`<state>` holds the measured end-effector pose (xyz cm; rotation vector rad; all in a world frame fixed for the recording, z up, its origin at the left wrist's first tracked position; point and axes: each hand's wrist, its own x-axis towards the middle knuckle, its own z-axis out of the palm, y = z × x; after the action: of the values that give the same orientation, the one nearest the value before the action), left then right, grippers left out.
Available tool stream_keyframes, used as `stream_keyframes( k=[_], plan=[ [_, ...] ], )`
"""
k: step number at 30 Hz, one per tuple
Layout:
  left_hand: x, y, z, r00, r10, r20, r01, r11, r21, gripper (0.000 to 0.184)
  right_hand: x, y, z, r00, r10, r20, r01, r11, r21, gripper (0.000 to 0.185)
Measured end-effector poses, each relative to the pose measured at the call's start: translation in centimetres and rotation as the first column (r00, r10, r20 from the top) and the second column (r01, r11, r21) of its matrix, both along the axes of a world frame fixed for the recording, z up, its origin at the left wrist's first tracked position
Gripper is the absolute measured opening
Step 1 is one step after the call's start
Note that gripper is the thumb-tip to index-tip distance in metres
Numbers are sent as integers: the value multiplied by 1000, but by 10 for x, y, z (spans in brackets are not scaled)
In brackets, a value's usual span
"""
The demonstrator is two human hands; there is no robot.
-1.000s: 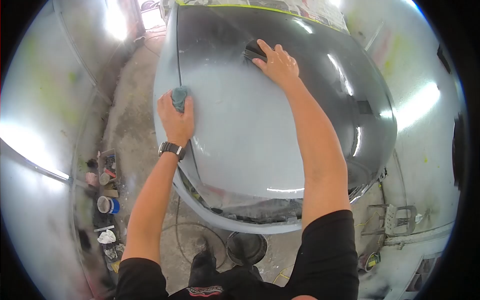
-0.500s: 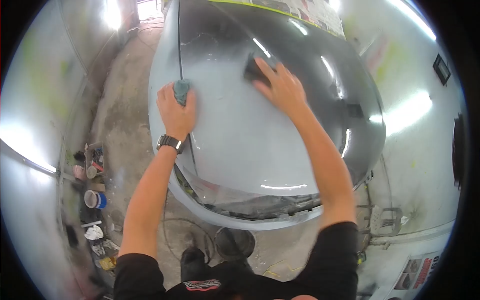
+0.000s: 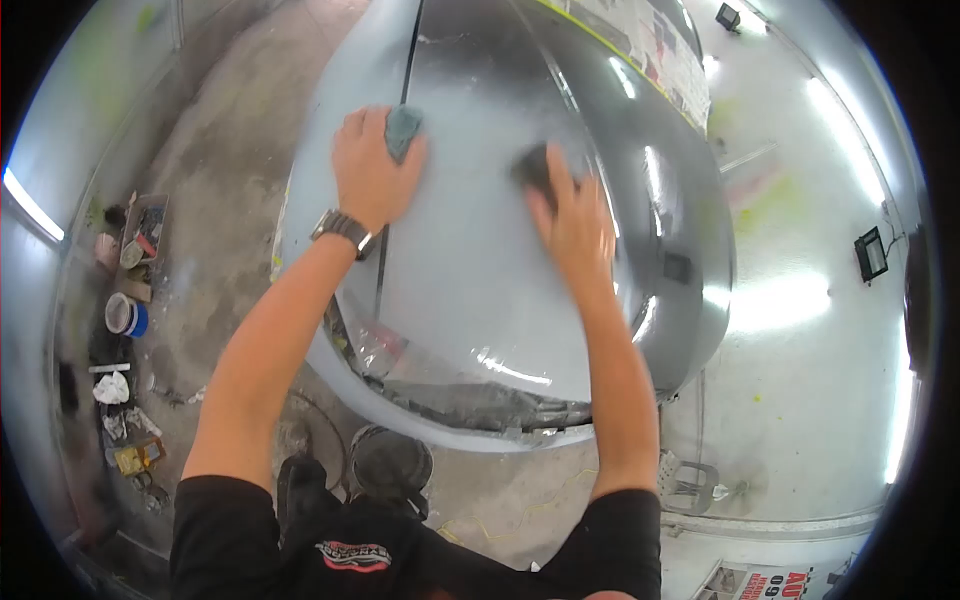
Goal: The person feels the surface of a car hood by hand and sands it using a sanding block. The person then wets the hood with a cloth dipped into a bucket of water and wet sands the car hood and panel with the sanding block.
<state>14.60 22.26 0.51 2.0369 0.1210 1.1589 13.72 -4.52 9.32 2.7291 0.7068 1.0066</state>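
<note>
Beyond a dark bucket [image 3: 393, 462] on the floor, the right hand [image 3: 580, 220], motion-blurred, has its fingers gripping a black block [image 3: 532, 168] on the grey-and-black car hood [image 3: 470, 270], the left hand [image 3: 372, 168] has fingers closed round a blue-green wad [image 3: 404, 134] by the hood's left seam, and newspaper masking [image 3: 655, 55] lies farthest.

Before me, a car hood [image 3: 470, 280], grey shading into black, carries a blue-green wad [image 3: 403, 133] and a dark block [image 3: 533, 168]. A black bucket [image 3: 427, 478] and blue-sided tub [image 3: 140, 319] stand on the floor [image 3: 230, 180].
</note>
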Motion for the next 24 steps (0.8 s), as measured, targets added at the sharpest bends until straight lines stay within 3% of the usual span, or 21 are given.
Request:
stream_keyframes(
  k=[1, 3, 8, 9, 10, 13, 16, 18, 21, 23, 24],
  plan=[
    [-1, 1, -2, 1000, -6, 9, 6, 1000, 7, 53, 34, 14, 7, 1000, 14, 25, -15, 999, 40, 67],
    [2, 3, -6, 999, 5, 49, -6, 1000, 17, 53, 72, 39, 17, 990, -139, -9, 139, 987, 84, 62],
    [2, 1, -10, 998, -19, 52, 19, 1000, 1, 54, -48, 4, -17, 999, -23, -42, 23, 1000, 5, 71],
    [3, 1, -10, 998, -11, 54, 11, 1000, -2, 54, -81, -10, -37, 999, -38, 12, 38, 999, -32, 77],
    [2, 4, -10, 999, -3, 50, 3, 1000, 1, 55, -105, -22, -48, 996, 57, 75, -55, 998, -20, 80],
    [-2, 1, -1, 1000, -19, -4, 19, 998, -56, 56, -82, -15, -24, 993, -34, -112, 31, 999, -25, 82],
    [-3, 2, 0, 999, -46, -11, 45, 997, -66, 55, 35, 32, 12, 992, -79, -99, 80, 997, 1, 67],
    [-2, 3, -3, 999, -43, 15, 44, 998, -48, 54, 93, 58, 28, 973, -180, -146, 192, 978, 78, 67],
    [-2, 2, -3, 999, -26, 23, 27, 999, -42, 53, 72, 61, 27, 972, -169, -164, 181, 981, 63, 67],
    [-6, 2, 0, 999, -25, 31, 27, 998, -52, 53, 21, 34, 5, 994, -69, -80, 73, 996, 45, 69],
    [-8, 1, 0, 999, -31, 43, 33, 998, -57, 53, -18, 19, -5, 992, -55, -117, 59, 998, 31, 71]
  ],
)
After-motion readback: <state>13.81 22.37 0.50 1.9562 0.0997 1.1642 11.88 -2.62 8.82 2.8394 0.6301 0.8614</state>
